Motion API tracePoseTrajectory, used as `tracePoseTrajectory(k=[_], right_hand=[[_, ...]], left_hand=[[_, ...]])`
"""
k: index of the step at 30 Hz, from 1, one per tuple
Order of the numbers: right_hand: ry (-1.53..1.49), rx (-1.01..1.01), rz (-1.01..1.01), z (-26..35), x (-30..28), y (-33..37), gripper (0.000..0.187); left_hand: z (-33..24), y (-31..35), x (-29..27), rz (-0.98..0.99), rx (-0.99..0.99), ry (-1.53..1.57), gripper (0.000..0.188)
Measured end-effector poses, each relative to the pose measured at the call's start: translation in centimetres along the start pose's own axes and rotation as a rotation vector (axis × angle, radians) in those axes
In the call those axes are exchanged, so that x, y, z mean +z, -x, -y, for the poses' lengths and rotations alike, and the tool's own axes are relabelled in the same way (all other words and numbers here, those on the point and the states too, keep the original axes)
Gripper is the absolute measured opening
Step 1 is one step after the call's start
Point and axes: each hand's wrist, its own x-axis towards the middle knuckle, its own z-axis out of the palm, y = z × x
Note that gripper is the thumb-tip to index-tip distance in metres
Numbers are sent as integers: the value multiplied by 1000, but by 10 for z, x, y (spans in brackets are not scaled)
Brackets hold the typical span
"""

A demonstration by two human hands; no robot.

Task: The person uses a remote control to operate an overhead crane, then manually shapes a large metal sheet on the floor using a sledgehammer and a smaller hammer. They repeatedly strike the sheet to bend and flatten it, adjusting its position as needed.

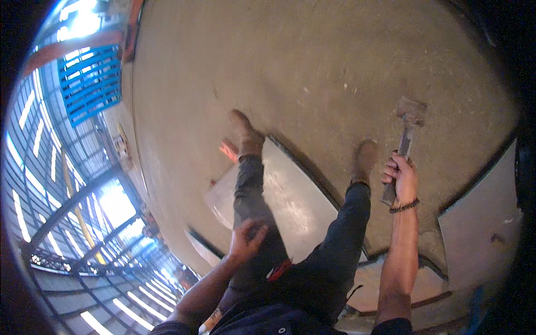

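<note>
My right hand (400, 176) is wrapped round the handle of a short, heavy hammer (407, 137). Its blocky, worn head points away from me, above the brown floor, and the handle's butt sticks out below my fist. My left hand (247, 240) is over my left thigh, fingers loosely bent and thumb apart, with nothing visible in it. A pale, shiny flat panel (296, 195) with a dark edge lies between and under my legs. My brown boots (244, 131) are set apart, the left beside the panel's far corner and the right beyond its right edge.
Another flat panel (486, 218) lies at the right, and a smaller pale piece (204, 248) sits left of my left leg. An orange object (229, 149) is beside my left boot. Far left stand a blue slatted rack (89, 84) and a reddish beam (78, 47).
</note>
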Motion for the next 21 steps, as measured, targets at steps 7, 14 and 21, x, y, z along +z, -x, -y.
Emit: tracePoseTrajectory(k=[7,14,21], right_hand=[[234,-761,-87,-29,47,23,25],[640,-1123,-288,33,98,-42,21],[605,-1061,-706,-208,125,-245,14]], left_hand=[[21,-92,-30,264,158,-80,28],[118,-274,-105,176,292,-25,25],[279,-406,-83,121,177,-89,31]])
